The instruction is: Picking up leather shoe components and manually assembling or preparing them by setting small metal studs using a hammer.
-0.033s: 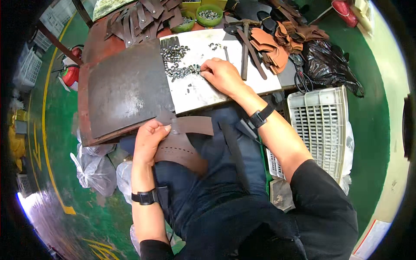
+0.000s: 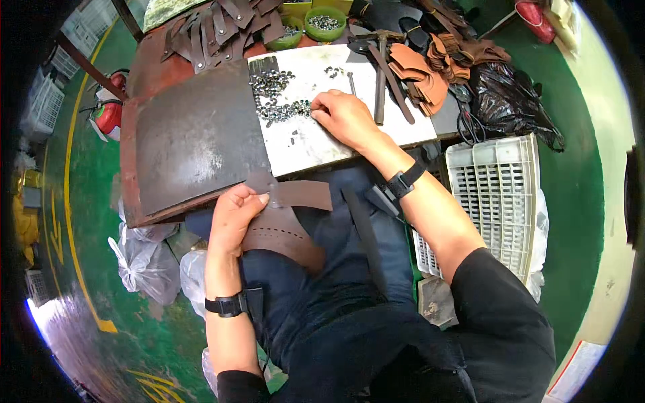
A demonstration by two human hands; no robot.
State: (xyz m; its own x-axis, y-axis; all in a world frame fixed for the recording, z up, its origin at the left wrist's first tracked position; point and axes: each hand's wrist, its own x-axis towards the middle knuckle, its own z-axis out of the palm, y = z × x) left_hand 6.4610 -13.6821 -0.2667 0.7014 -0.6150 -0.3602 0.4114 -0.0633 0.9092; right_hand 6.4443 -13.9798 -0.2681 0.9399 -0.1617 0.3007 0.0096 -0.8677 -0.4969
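A leather workshop; bench (image 2: 156, 79) bearing hammer (image 2: 381, 84), metal studs (image 2: 285, 111), cut leather pieces (image 2: 418, 75); yellow-lined green floor (image 2: 94, 208).

Left fingers (image 2: 254, 203) pinching brown strap piece (image 2: 304, 195), right fingers (image 2: 326, 101) at metal studs (image 2: 271, 87), hammer (image 2: 381, 84) nearby

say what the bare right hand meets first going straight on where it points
The right hand would probably first meet the heap of small, round, shiny metal studs just to its left on the flat white board; it may be touching the nearest ones, contact being hard to tell.
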